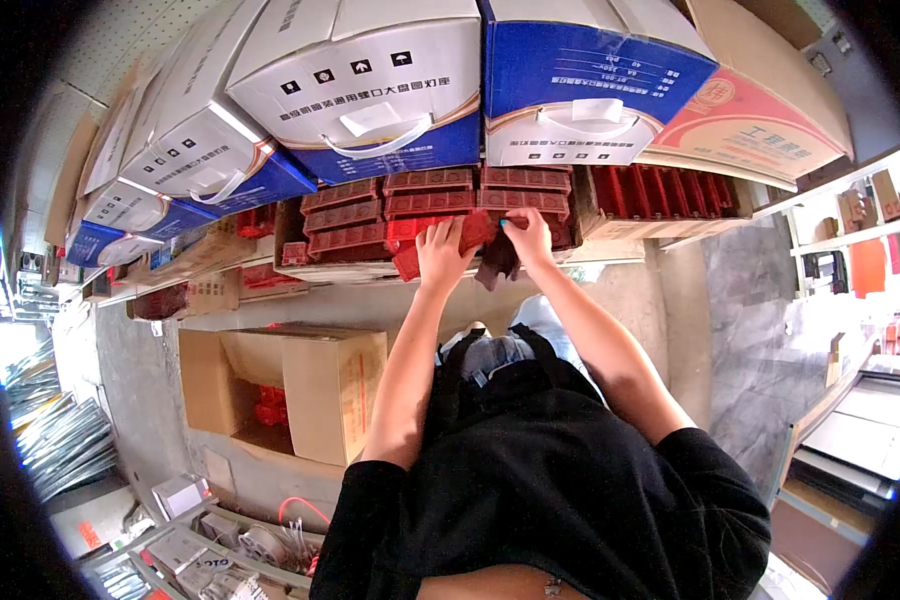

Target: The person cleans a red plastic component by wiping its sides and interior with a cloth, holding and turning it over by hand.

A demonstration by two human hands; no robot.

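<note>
Red plastic pieces are held under my left hand, whose fingers are bent over them at the front of a shelf box. My right hand is closed, with fingertips pinched at the upper edge of a dark piece that hangs just right of the red ones. A small blue spot shows at those fingertips. Behind both hands, dark red ribbed blocks lie stacked in rows in the open box.
Blue-and-white cartons stand above the blocks, with an orange-and-white carton to their right. An open cardboard box holding red pieces is on the floor at left. Shelving stands at far right.
</note>
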